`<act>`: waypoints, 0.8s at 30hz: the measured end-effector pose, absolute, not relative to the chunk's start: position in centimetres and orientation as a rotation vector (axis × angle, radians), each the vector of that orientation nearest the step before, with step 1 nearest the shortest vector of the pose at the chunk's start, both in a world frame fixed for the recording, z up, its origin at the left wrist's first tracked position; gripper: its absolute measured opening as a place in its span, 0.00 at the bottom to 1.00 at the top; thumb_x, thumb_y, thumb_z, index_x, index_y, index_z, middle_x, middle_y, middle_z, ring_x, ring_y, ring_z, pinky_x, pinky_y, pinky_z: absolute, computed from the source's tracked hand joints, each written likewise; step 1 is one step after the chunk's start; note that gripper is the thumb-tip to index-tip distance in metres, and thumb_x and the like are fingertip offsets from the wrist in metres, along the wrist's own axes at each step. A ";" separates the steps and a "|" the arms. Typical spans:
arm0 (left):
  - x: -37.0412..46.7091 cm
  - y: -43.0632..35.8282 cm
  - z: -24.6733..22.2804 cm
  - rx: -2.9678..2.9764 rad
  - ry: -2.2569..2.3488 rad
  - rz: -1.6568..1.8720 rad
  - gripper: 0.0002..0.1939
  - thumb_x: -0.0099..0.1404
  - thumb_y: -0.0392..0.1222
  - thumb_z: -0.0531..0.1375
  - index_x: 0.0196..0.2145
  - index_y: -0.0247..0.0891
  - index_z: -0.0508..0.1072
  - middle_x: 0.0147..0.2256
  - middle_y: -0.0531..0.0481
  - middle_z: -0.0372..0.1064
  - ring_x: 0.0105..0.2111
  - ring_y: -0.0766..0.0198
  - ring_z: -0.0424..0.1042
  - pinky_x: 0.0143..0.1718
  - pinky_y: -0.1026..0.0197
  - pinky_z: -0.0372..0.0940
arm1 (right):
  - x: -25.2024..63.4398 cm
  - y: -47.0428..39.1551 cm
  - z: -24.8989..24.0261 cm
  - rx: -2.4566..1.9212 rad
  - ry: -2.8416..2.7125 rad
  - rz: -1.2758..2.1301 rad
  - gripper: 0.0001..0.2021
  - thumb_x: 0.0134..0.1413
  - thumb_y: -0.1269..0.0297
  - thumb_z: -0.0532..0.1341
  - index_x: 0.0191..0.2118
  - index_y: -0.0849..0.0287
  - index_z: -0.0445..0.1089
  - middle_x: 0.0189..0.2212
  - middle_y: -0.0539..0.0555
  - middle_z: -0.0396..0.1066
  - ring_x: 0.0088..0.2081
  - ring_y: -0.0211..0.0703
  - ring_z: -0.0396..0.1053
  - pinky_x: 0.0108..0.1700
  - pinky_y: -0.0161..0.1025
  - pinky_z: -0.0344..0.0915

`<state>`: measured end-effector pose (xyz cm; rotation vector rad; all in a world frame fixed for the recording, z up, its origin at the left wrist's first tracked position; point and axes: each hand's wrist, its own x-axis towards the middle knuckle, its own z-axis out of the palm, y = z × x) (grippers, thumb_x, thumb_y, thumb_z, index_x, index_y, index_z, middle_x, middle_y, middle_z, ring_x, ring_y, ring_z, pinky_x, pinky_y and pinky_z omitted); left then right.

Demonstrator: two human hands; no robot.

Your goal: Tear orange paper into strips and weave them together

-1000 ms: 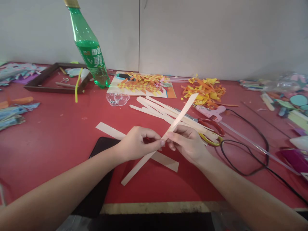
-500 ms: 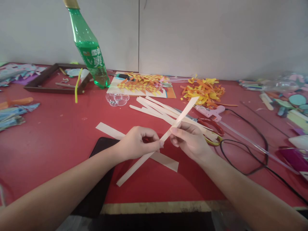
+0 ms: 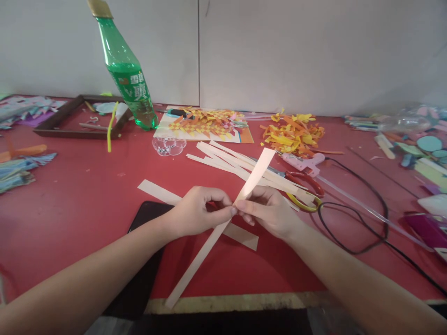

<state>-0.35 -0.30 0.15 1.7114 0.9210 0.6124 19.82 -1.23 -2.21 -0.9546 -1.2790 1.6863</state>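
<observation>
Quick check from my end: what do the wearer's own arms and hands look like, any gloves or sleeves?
The left hand and right hand are ungloved; no rings show. Both forearms are bare, without visible sleeves, watch or bracelet.

And here's the strip [image 3: 217,235], long, narrow and pale cream, pinched partway along between left hand [image 3: 200,211] and right hand [image 3: 272,211], slanting across the view above the worktop [image 3: 87,200]! The upper end leans off to the right, bright, broad-looking, cut square; the lower stretch runs down left, its tip over the worktop's pale near edge.
</observation>
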 end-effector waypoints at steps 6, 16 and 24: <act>-0.2 -0.3 0.2 1.737 0.905 0.606 0.12 0.62 0.41 0.59 0.22 0.35 0.68 0.22 0.57 0.62 0.24 0.72 0.59 0.27 0.69 0.57 | 19.7 -1.0 -1.7 -0.977 -1.217 1.652 0.08 0.47 0.62 0.70 0.25 0.60 0.75 0.18 0.47 0.68 0.18 0.30 0.61 0.18 0.30 0.58; -0.2 -0.4 0.3 1.744 0.943 0.567 0.13 0.64 0.45 0.58 0.25 0.35 0.70 0.24 0.55 0.65 0.25 0.70 0.62 0.27 0.68 0.58 | 19.8 -0.7 -1.5 -1.012 -1.157 1.616 0.12 0.46 0.61 0.71 0.22 0.60 0.71 0.16 0.46 0.66 0.17 0.30 0.59 0.18 0.30 0.56; -0.2 -0.2 0.0 1.790 0.908 0.539 0.14 0.66 0.45 0.56 0.27 0.34 0.74 0.25 0.52 0.71 0.26 0.69 0.66 0.28 0.67 0.59 | 19.5 -1.0 -1.9 -1.011 -1.260 1.630 0.10 0.48 0.60 0.70 0.25 0.60 0.74 0.17 0.47 0.68 0.17 0.30 0.60 0.19 0.31 0.57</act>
